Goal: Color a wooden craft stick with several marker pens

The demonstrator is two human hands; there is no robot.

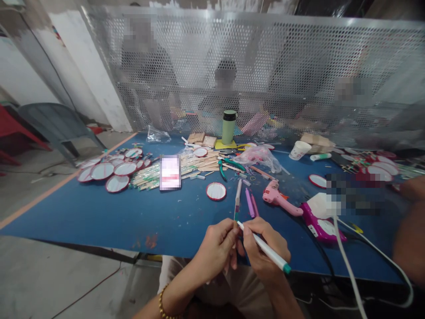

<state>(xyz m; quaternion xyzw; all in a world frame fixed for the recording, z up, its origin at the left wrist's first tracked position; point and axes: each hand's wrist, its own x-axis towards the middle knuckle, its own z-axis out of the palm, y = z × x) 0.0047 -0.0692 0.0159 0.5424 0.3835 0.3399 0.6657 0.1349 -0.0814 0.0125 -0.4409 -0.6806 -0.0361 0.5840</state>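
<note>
My right hand (267, 243) grips a white marker pen (272, 254) with a green end, its tip slanting up toward the other hand. Close beside it, my left hand (217, 243) is pinched round a thin stick (236, 216) that has a green part near the fingers. The two hands almost meet at the table's front edge, over my lap. Just beyond them lie a pale marker (238, 195), a purple marker (249, 203) and a darker pink pen (254, 205). A round white disc with a red rim (215, 191) lies flat further left.
Wooden sticks (152, 175) and red-rimmed discs (102, 171) pile up left. Teal-handled pliers (222, 169), a green bottle (228, 128) and a phone (170, 173) lie beyond. Right are a pink glue gun (280, 198), a purple power strip (320, 226), cables and another person's arm (411, 235).
</note>
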